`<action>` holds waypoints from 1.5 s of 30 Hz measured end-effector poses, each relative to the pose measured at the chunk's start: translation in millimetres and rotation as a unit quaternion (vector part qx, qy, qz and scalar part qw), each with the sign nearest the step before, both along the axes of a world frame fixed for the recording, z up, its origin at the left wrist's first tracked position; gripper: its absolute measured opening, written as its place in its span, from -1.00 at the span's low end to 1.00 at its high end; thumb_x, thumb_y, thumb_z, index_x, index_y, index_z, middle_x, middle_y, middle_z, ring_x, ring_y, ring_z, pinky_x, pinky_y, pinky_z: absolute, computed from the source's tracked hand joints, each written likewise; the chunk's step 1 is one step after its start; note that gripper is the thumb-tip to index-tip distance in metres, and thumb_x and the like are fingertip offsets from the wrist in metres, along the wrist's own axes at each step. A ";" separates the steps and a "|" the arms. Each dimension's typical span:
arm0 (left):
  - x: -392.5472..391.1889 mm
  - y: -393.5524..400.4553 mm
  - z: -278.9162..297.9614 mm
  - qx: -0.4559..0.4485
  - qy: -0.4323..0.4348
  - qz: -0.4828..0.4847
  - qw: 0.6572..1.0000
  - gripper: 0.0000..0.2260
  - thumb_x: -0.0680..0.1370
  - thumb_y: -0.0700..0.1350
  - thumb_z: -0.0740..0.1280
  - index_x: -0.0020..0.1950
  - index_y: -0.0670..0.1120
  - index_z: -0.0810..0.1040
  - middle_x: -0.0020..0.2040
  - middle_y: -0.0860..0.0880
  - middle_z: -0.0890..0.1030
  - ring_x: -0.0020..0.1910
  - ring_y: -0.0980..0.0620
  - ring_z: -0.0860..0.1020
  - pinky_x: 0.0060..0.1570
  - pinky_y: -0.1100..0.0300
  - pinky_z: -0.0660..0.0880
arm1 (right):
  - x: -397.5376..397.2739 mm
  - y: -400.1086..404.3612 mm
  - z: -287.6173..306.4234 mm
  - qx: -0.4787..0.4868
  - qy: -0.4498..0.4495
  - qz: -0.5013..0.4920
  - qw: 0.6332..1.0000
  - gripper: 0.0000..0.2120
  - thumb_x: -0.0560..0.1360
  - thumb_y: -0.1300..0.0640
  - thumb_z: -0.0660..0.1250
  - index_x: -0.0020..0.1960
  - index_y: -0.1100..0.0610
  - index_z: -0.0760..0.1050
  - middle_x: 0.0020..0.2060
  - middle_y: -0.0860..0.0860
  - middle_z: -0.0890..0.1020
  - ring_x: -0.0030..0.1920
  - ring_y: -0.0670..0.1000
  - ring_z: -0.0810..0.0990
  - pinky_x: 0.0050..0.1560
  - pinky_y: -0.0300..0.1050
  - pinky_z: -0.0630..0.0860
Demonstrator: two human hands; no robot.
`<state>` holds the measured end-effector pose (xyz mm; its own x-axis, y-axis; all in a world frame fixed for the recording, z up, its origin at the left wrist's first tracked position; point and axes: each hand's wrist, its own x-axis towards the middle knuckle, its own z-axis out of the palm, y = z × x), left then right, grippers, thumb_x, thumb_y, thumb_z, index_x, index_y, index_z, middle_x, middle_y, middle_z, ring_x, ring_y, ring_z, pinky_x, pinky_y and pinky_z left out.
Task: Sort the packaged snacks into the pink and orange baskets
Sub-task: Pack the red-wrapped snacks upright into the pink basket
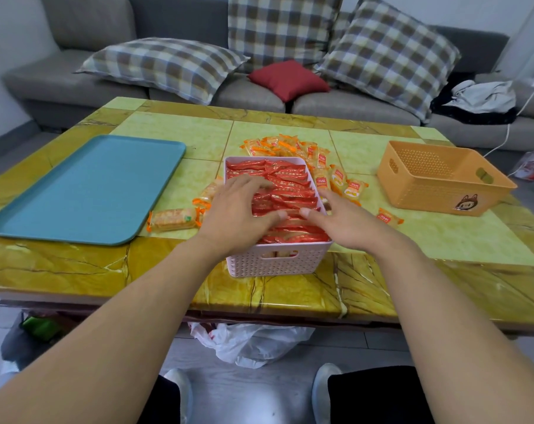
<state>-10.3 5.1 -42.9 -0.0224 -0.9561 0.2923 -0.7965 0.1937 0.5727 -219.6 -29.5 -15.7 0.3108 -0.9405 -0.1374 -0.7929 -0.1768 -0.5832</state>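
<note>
At six o'clock on the surface [443,240], head view: the pink basket [276,261] stands packed with red snack packets [290,185] in neat overlapping rows. Your left hand [238,215] and right hand [342,221] lie flat on those packets, fingers straight and spread, pinching nothing; in my judgement you are pressing the rows level. Orange-wrapped snacks [290,146] lie loose from twelve to three o'clock of the pink basket, one more [172,220] at nine o'clock beside the blue tray [85,191]. The orange basket [443,179] stands at three o'clock, well apart, nothing visible inside. Assessment: red sorting done; orange sorting not yet begun.
</note>
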 end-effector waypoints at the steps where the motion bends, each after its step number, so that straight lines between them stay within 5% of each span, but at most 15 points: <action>1: -0.2 0.6 -0.5 -0.008 0.056 0.028 0.998 -0.50 0.54 0.15 0.40 0.42 0.01 0.44 0.42 0.00 0.45 0.44 0.00 0.32 0.46 -0.02 0.27 | -0.3 0.8 -1.3 0.006 0.015 0.020 1.000 -0.56 0.64 -0.17 0.23 0.48 -0.07 0.37 0.29 -0.08 0.56 0.26 0.03 0.55 0.18 -0.06 0.44; 4: 2.9 0.8 1.5 0.013 0.169 0.140 0.976 -0.51 0.62 -0.04 0.33 0.53 -0.05 0.30 0.50 -0.06 0.34 0.52 -0.04 0.21 0.47 0.00 0.20 | -1.2 1.1 -1.6 0.028 0.013 0.020 0.999 -0.66 0.69 -0.11 0.13 0.36 -0.02 0.52 0.21 -0.02 0.63 0.18 0.05 0.59 0.16 -0.07 0.46; 7: 9.3 -1.5 0.1 0.098 0.169 0.191 0.962 -0.55 0.66 -0.01 0.24 0.52 -0.13 0.32 0.51 -0.16 0.34 0.52 -0.16 0.21 0.49 -0.08 0.16 | -0.9 0.1 -3.3 0.013 -0.009 -0.035 0.999 -0.55 0.70 -0.15 0.04 0.15 0.08 0.62 0.07 0.06 0.69 0.06 0.08 0.64 0.17 0.00 0.53; 10: 11.3 -2.1 -0.4 0.144 0.162 0.181 0.959 -0.82 0.67 -0.04 0.17 0.15 -0.02 0.54 0.23 -0.19 0.59 0.27 -0.22 0.49 0.37 -0.14 0.36 | 2.1 -1.0 -7.3 -0.002 -0.009 -0.067 0.998 -0.52 0.69 -0.17 0.08 0.08 0.11 0.66 -0.03 0.05 0.71 -0.03 0.08 0.66 0.11 0.02 0.57; 12: 11.2 -1.0 0.5 0.158 0.165 0.171 0.958 -0.83 0.68 -0.07 0.15 0.03 0.02 0.53 0.10 -0.15 0.64 0.10 -0.19 0.56 0.17 -0.01 0.46 | 5.1 -1.4 -8.9 -0.018 -0.009 -0.076 0.997 -0.63 0.68 -0.09 0.16 0.10 0.09 0.67 -0.02 0.03 0.71 -0.03 0.07 0.66 0.03 -0.02 0.56; 18: 12.0 10.5 4.4 0.118 0.222 0.159 0.955 -0.76 0.69 -0.14 0.12 0.13 0.04 0.57 -0.06 0.03 0.64 -0.13 0.05 0.57 -0.19 0.17 0.43 | 5.8 2.8 -9.0 -0.079 -0.041 -0.137 0.987 -0.61 0.65 -0.07 0.24 -0.13 0.14 0.70 -0.31 0.00 0.68 -0.25 0.05 0.62 -0.32 -0.13 0.39; 22: 11.2 18.5 3.9 0.044 0.265 0.158 0.950 -0.69 0.71 -0.08 0.10 0.30 0.15 0.57 -0.01 0.12 0.69 -0.08 0.11 0.65 -0.05 0.03 0.62 | 4.4 8.4 -2.3 -0.113 -0.067 -0.184 0.974 -0.51 0.60 -0.19 0.29 -0.42 0.01 0.55 -0.62 -0.19 0.51 -0.53 -0.16 0.47 -0.48 -0.24 0.28; 27: 5.2 29.3 4.6 -0.016 0.342 0.126 0.931 -0.69 0.73 -0.04 0.11 0.36 0.29 0.48 -0.06 0.15 0.71 -0.15 0.10 0.70 -0.22 0.02 0.67 | 13.3 16.2 -0.5 -0.149 -0.112 -0.225 0.956 -0.62 0.47 -0.34 0.38 -0.23 -0.02 0.58 -0.35 -0.16 0.67 -0.31 -0.13 0.63 -0.28 -0.08 0.58; 33: 2.3 35.8 11.3 -0.033 0.395 0.103 0.912 -0.55 0.72 -0.07 0.13 0.12 0.58 0.45 -0.07 0.10 0.72 -0.13 -0.02 0.71 -0.18 -0.18 0.66 | 19.3 16.7 -2.1 -0.164 -0.110 -0.213 0.957 -0.65 0.43 -0.19 0.51 -0.17 0.02 0.44 -0.25 -0.15 0.64 -0.26 -0.08 0.63 -0.23 0.01 0.59; 40: 2.4 37.5 13.0 -0.045 0.437 0.126 0.889 -0.62 0.70 -0.15 0.18 0.31 0.33 0.53 -0.08 0.05 0.74 -0.15 -0.17 0.70 -0.20 -0.29 0.63 | 25.8 24.1 0.1 -0.150 -0.155 -0.184 0.959 -0.63 0.48 -0.27 0.41 -0.08 0.01 0.42 -0.21 -0.11 0.65 -0.27 -0.09 0.63 -0.23 0.06 0.62; 43: 5.2 38.2 20.2 -0.060 0.460 0.129 0.876 -0.63 0.70 -0.18 0.16 0.36 0.20 0.56 -0.03 0.07 0.74 -0.09 -0.07 0.71 -0.15 -0.16 0.67 | 29.9 26.9 4.8 -0.144 -0.218 -0.175 0.949 -0.66 0.54 -0.30 0.31 -0.04 -0.03 0.43 -0.20 -0.08 0.67 -0.29 -0.08 0.67 -0.25 0.08 0.64; 45: 9.1 38.4 26.6 -0.064 0.490 0.136 0.859 -0.62 0.70 -0.20 0.14 0.33 0.17 0.59 -0.06 0.08 0.74 -0.11 -0.02 0.72 -0.21 -0.01 0.68 | 32.5 29.7 8.9 -0.139 -0.258 -0.159 0.943 -0.70 0.57 -0.25 0.29 0.03 -0.02 0.45 -0.14 -0.09 0.68 -0.26 -0.17 0.68 -0.31 -0.14 0.62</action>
<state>-1.2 43.5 -16.3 0.5130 -0.8458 0.1461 0.0293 0.1873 0.9819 -187.2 0.1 -6.8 -0.0341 -0.9748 0.2206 -0.4546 -0.1814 -0.8720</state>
